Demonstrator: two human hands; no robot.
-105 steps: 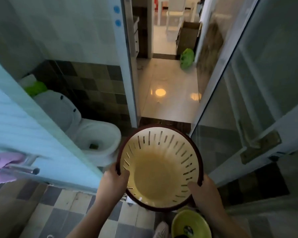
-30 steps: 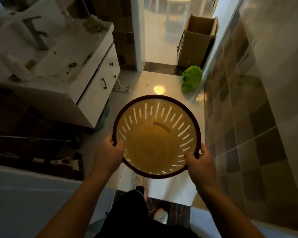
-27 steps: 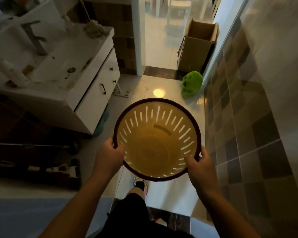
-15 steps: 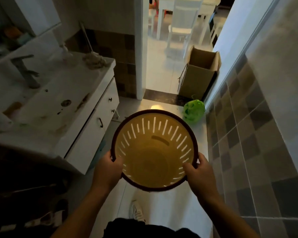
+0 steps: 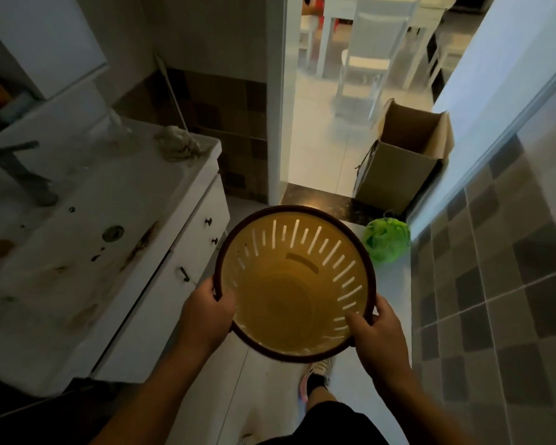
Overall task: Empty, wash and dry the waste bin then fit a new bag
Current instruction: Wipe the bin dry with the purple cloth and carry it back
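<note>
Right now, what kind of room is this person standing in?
Most likely a home bathroom: a white washbasin counter with a grey tap, a rag mop leaning on it, and checked tiled walls.

I count one waste bin (image 5: 294, 281), two hands and one green bag (image 5: 387, 240). I also see one cardboard box (image 5: 398, 175), one mop (image 5: 180, 144), one chair (image 5: 371, 59).
</note>
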